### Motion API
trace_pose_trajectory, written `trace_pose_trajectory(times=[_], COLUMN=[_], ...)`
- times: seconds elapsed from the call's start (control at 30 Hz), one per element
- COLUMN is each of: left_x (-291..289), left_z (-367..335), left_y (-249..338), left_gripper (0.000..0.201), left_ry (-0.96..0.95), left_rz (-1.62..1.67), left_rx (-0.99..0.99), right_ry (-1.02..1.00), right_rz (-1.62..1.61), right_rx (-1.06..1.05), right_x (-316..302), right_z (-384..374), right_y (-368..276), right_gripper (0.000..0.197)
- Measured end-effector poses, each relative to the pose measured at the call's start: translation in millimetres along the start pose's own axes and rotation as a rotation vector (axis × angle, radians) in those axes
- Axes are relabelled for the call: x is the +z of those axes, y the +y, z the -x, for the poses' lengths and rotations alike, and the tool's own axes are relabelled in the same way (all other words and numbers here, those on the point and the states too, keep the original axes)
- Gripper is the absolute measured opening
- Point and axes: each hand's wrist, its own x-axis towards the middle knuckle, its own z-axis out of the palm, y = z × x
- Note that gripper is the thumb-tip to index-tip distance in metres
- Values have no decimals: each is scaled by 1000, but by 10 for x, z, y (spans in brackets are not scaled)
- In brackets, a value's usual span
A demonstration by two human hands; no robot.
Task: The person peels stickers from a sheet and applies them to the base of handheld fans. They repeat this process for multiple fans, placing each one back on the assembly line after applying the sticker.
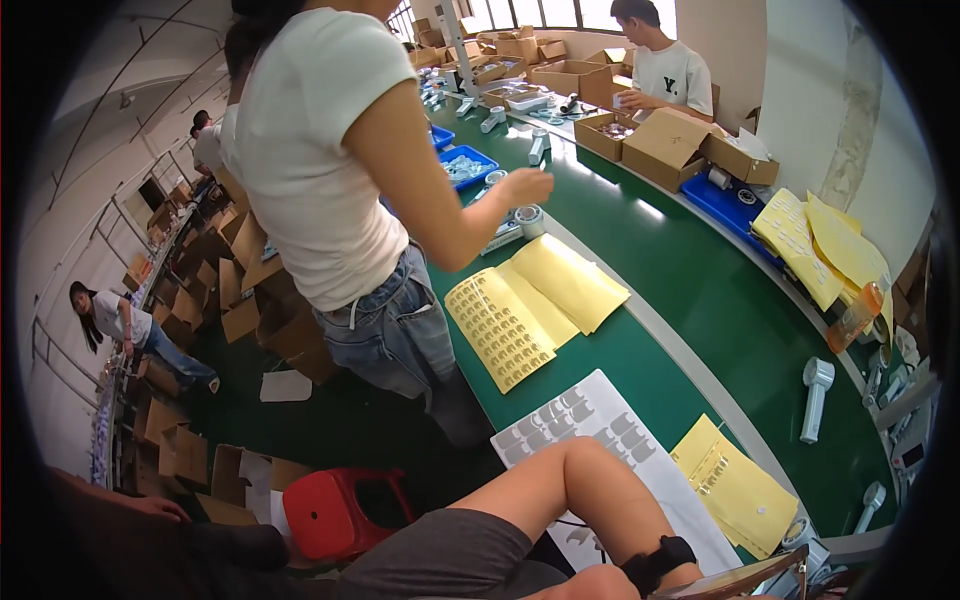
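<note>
My left arm enters at the lower edge, its bent elbow over a white sheet of grey stickers (pixel 633 462). A black band (pixel 660 563) circles the wrist. Only a sliver of my left hand (pixel 684 577) shows past it, with the fingers cut off by the lower edge. A rounded patch of bare skin (pixel 598 584) lies beside the wrist; what it belongs to is unclear. I cannot make out my right hand. To the right of the sheet lies a yellow sticker sheet (pixel 740 490), mostly peeled. Farther off, yellow sheets of grey stickers (pixel 500 325) rest on the green table.
A standing co-worker (pixel 310 160) in a white top reaches over the table at left. Another sits at the back beside cartons (pixel 665 145). Light blue handheld fans (pixel 817 400) and an orange bottle (pixel 855 318) line the right side. A red stool (pixel 325 515) stands lower left.
</note>
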Motion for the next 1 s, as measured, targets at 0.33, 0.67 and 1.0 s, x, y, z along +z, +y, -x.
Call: trace_pose_trajectory(times=[0.33, 0.67, 1.0], left_x=[-599, -3545, -2990], left_z=[543, 3395, 3314], left_y=[352, 2830, 3225], left_gripper=[27, 58, 103], left_ry=[120, 1963, 1556], left_rz=[-198, -2260, -2050], left_rx=[-314, -1152, -1625], right_ry=[40, 2, 273], right_rz=[-111, -461, -210], right_rx=[4, 209, 91], right_x=[9, -83, 87], right_z=[65, 104, 291], right_y=[73, 31, -23], right_gripper=[28, 38, 33])
